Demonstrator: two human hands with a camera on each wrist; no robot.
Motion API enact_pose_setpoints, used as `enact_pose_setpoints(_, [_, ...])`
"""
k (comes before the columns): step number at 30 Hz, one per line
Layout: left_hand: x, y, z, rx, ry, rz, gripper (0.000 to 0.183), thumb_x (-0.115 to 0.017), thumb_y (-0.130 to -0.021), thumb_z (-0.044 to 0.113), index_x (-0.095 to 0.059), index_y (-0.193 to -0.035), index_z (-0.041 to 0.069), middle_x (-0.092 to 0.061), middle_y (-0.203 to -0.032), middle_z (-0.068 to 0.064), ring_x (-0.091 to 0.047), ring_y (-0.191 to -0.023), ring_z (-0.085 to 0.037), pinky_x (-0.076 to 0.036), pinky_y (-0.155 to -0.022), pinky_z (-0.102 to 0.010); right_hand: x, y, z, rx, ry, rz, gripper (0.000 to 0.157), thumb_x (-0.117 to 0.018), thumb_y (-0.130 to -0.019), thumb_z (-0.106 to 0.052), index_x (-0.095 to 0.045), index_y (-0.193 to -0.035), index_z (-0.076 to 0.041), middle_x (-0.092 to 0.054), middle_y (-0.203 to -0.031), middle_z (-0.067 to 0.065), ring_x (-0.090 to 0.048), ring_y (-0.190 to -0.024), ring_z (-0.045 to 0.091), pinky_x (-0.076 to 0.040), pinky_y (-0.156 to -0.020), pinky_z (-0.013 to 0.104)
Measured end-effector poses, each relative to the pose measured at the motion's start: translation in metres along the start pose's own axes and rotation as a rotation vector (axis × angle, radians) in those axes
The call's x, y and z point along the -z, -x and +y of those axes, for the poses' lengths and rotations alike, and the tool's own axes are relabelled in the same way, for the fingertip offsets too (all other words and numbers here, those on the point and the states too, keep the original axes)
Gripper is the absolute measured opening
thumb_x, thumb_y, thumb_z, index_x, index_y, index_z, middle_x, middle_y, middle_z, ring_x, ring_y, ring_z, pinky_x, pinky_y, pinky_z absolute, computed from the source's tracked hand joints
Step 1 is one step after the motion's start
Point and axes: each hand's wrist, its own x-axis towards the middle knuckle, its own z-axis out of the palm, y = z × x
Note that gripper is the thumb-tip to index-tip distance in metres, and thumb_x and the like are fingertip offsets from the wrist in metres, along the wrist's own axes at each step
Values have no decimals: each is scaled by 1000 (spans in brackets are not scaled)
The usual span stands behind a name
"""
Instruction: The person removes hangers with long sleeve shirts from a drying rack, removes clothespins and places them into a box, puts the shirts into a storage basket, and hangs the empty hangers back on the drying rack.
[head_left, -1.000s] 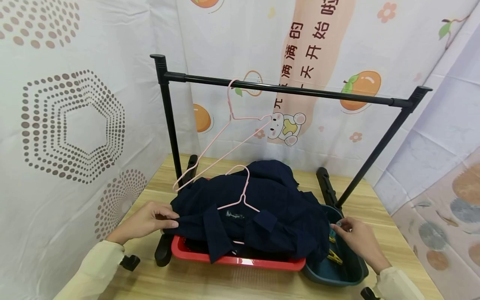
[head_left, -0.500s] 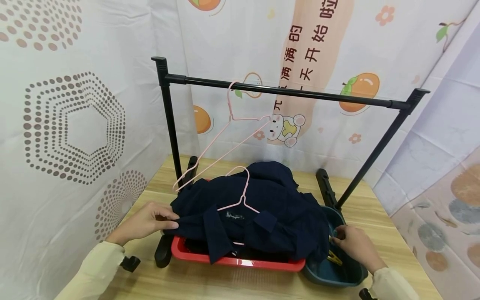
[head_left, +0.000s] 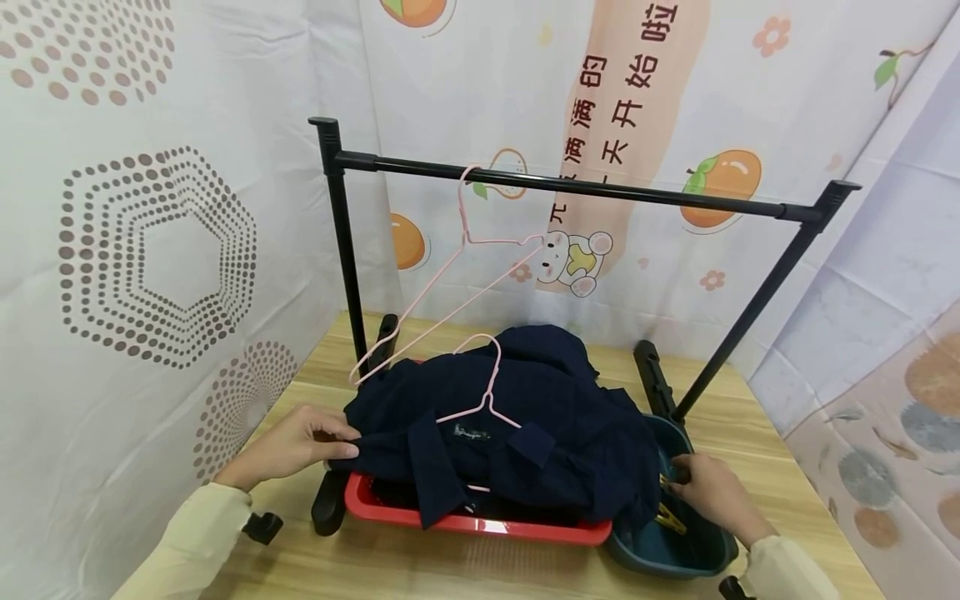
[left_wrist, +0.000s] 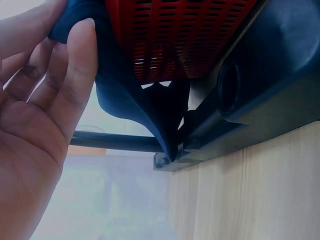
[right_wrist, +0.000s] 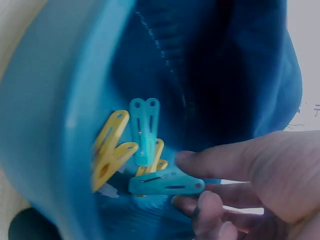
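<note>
A navy collared shirt (head_left: 547, 392) lies spread over a red basket (head_left: 487, 525), with a pink hanger (head_left: 489, 392) coming out at its neck. At the shirt's left end my left hand (head_left: 300, 442) pinches the cloth between thumb and fingers; the left wrist view shows the navy cloth (left_wrist: 120, 85) hanging from that pinch. My right hand (head_left: 712, 492) reaches into a dark teal basin (head_left: 667, 567) on the right. In the right wrist view its thumb and fingers close on either side of a teal clothespin (right_wrist: 165, 183), beside another teal clothespin (right_wrist: 144, 132) and yellow clothespins (right_wrist: 107, 155).
A black clothes rack (head_left: 585, 185) stands over the basket, its feet on the wooden table (head_left: 300, 542). Another pink hanger (head_left: 442, 275) hangs bare from the bar's left half. A printed curtain (head_left: 465, 83) closes off the back.
My right hand has lowered deeper into the basin, among the clothespins. The left hand keeps its pinch on the shirt, which has not moved. The head view has shifted slightly.
</note>
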Motion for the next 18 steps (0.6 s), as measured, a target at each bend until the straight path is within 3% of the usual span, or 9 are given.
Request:
enact_pose_setpoints(4, [0, 0, -1, -2, -7, 1, 16, -76, -90, 0, -80, -105, 3, -68, -81, 4, -54, -62, -4, -50, -53, -26, 5, 1, 2, 28, 6, -6, 33, -83, -81, -10, -72, -106, 9, -72, -92, 14, -67, -82, 29, -57, -73, 51])
enact_pose_setpoints(7, [-1, 1, -1, 7, -13, 3, 16, -77, -90, 1, -80, -105, 4, -68, -81, 5, -54, -62, -4, -49, -53, -25, 10, 2, -1, 45, -9, 37, 25, -80, -87, -15, -74, -102, 4, -73, -94, 14, -68, -85, 32, -56, -74, 52])
enact_pose_setpoints(12, [0, 0, 0, 28, -20, 5, 15, -77, -91, 3, -81, -106, 5, -68, -81, 6, -54, -60, -4, -49, -52, -26, 19, 10, -26, 122, -114, 183, 23, -67, -102, -27, -76, -104, -6, -72, -91, 3, -61, -75, 16, -52, -65, 37])
enact_pose_setpoints(15, [1, -1, 1, 37, -20, 16, 15, -77, -91, 3, -81, -105, 5, -66, -79, 7, -52, -60, -3, -48, -51, -26, 21, 16, -45, 292, -200, 244, 16, -66, -103, -26, -77, -105, -14, -69, -87, -7, -53, -67, 7, -46, -59, 28])
enact_pose_setpoints(18, [1, -3, 2, 37, -16, 36, 16, -77, -90, 1, -81, -105, 5, -67, -80, 7, -52, -62, -4, -48, -53, -26, 19, 19, -63, 518, -250, 226, 9, -68, -101, -17, -76, -105, -19, -66, -88, -14, -52, -65, 2, -45, -56, 23])
